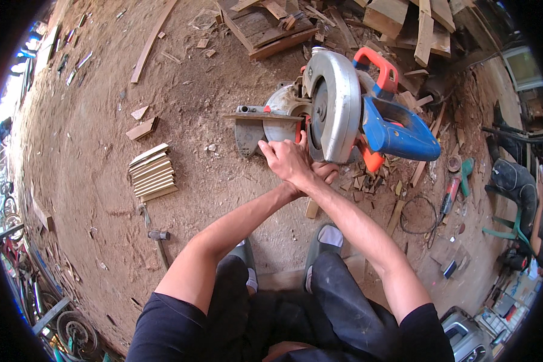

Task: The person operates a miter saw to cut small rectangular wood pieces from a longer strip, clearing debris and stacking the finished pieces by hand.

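My wrists cross in front of a miter saw [335,108] with a silver blade guard, a blue motor housing and a red handle. My right hand [288,159] reaches over to the left, beside the saw's metal fence and table. Its thumb points up near the blade, and the other fingers bend downward, their tips mostly hidden. Under the right wrist, my left hand [324,172] sticks out to the right with curled fingers, close below the blade guard. Whatever either hand grips is out of sight. A small wood block [312,209] lies on the ground just below the hands.
Left of the saw lies a stack of thin wood strips [152,172], with a hammer [159,236] below it. Wood offcuts [368,180] litter the ground under the motor. An angle grinder [451,193] with a cord rests at right. Boards [265,36] are piled beyond the saw.
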Motion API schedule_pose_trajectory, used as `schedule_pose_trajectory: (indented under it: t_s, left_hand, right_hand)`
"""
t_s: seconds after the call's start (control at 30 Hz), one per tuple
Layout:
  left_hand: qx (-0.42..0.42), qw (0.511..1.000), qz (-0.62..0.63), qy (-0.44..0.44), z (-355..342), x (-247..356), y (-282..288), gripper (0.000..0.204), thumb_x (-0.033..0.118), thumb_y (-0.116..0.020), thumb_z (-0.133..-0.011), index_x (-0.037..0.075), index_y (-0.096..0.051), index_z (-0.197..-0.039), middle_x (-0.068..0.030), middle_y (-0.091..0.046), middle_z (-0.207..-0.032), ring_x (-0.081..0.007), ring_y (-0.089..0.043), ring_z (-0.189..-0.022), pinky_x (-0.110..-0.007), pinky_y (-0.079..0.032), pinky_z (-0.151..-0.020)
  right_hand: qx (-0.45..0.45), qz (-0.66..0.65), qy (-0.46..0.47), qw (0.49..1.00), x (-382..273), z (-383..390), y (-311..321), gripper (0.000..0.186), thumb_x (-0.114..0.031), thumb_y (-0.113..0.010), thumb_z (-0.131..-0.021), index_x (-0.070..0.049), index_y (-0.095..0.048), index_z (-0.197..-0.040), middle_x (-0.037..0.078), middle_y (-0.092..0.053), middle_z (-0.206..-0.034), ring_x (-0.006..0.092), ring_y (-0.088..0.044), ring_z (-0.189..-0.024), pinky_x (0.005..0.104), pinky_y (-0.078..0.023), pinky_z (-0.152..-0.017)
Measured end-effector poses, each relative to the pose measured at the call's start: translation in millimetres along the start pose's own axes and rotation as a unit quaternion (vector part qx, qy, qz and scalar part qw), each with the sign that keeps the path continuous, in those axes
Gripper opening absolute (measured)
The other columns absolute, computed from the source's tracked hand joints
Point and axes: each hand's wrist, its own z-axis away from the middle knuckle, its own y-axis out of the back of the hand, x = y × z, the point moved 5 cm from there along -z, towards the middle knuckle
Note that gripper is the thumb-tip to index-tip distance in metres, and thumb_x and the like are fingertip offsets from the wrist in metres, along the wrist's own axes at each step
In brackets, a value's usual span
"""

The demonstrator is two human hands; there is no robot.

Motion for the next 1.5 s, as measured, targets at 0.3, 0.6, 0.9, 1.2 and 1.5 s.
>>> schedule_pose_trajectory:
  t_s: [0.3,0.6,0.9,1.2,1.5]
  left_hand:
    - [0.076,0.996,-0.045,0.014,1,23,-1,0.014,0.02,-0.056,-0.097,0.007,-0.062,-0.098,-0.0089,-0.064,-0.097,-0.0263,-0.064,-0.099,-0.045,-0.044,-0.1]
    - [0.198,0.979,0.035,0.031,-3,-14,-42,0.021,0.022,-0.062,-0.095,0.003,-0.056,-0.088,-0.0095,-0.057,-0.085,-0.0301,-0.058,-0.085,-0.041,-0.047,-0.082]
    - [0.141,0.988,0.033,0.051,7,-22,-37,0.02,0.023,-0.062,-0.095,0.004,-0.056,-0.092,-0.01,-0.057,-0.089,-0.0309,-0.056,-0.09,-0.043,-0.044,-0.085]
    - [0.125,0.99,0.024,0.056,10,-21,-31,0.02,0.024,-0.061,-0.095,0.005,-0.056,-0.096,-0.0106,-0.058,-0.094,-0.0317,-0.055,-0.094,-0.044,-0.041,-0.088]
    - [0.116,0.991,0.015,0.06,13,-20,-27,0.021,0.025,-0.061,-0.095,0.005,-0.056,-0.101,-0.0112,-0.058,-0.098,-0.0325,-0.053,-0.098,-0.046,-0.038,-0.091]
  right_hand:
    - [-0.078,0.022,-0.067,0.994,19,17,-14,0.067,-0.049,-0.043,-0.104,0.004,-0.074,-0.078,0.031,-0.069,-0.077,0.0505,-0.069,-0.081,0.0565,-0.049,-0.092]
    - [-0.008,-0.008,-0.05,0.999,36,-11,-11,0.066,-0.046,-0.045,-0.104,0.006,-0.073,-0.075,0.032,-0.066,-0.071,0.0503,-0.069,-0.079,0.0569,-0.051,-0.086]
    - [0.059,-0.024,-0.011,0.998,27,-15,-2,0.061,-0.041,-0.049,-0.104,0.005,-0.069,-0.069,0.029,-0.064,-0.066,0.0477,-0.068,-0.071,0.0538,-0.045,-0.097]
    - [0.035,-0.067,-0.023,0.997,30,-14,-9,0.057,-0.039,-0.051,-0.103,0.005,-0.067,-0.069,0.029,-0.064,-0.066,0.0456,-0.068,-0.066,0.0546,-0.05,-0.066]
    - [0.057,-0.069,-0.002,0.996,26,-11,-4,0.052,-0.037,-0.053,-0.103,0.004,-0.06,-0.07,0.025,-0.058,-0.06,0.0408,-0.06,-0.056,0.0497,-0.043,-0.055]
